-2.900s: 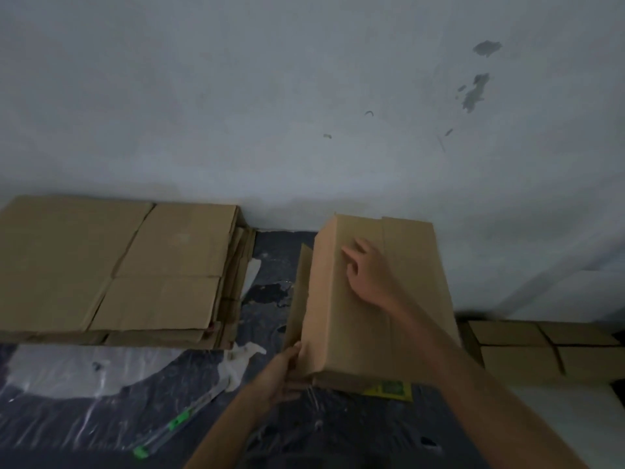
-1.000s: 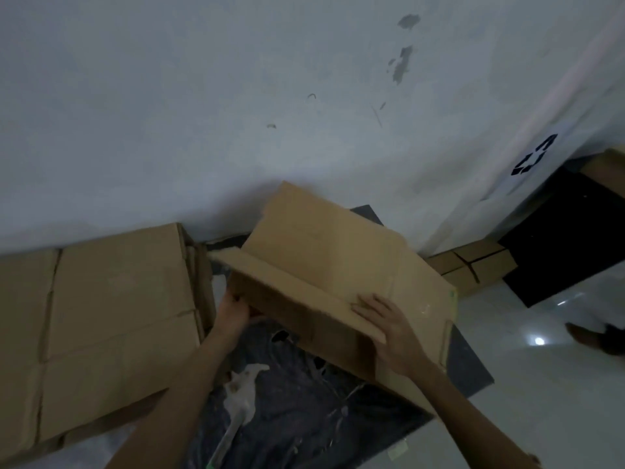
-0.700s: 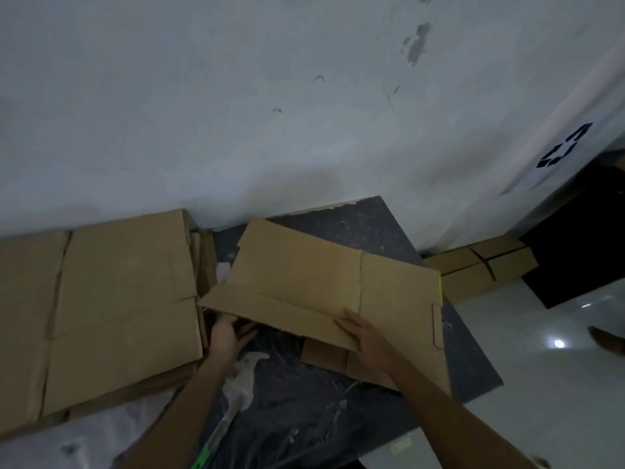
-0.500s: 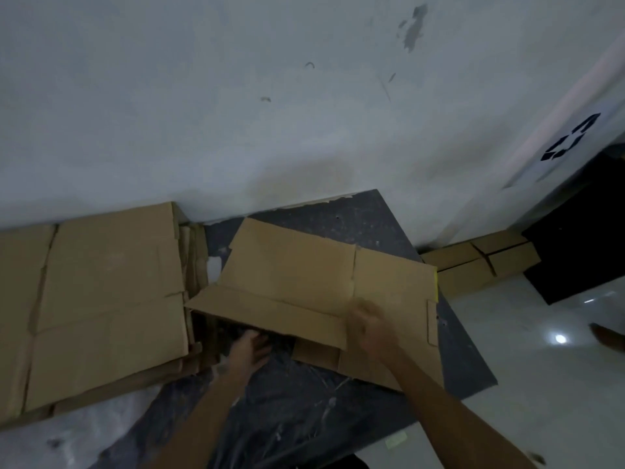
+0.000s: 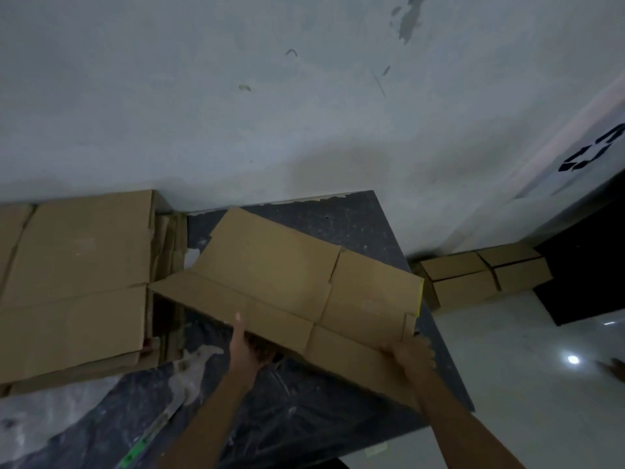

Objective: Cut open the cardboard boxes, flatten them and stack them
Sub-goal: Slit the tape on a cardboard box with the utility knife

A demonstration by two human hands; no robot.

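Head view: left hand (image 5: 248,346) grips flattened box (image 5: 287,275) near edge, right hand (image 5: 411,353) its right corner; stack (image 5: 77,282) just left.

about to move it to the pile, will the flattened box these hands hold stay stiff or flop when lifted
The flattened box likely hinges along its visible creases, so its flaps may droop. Probably light: left hand and right hand hold only its near edge.
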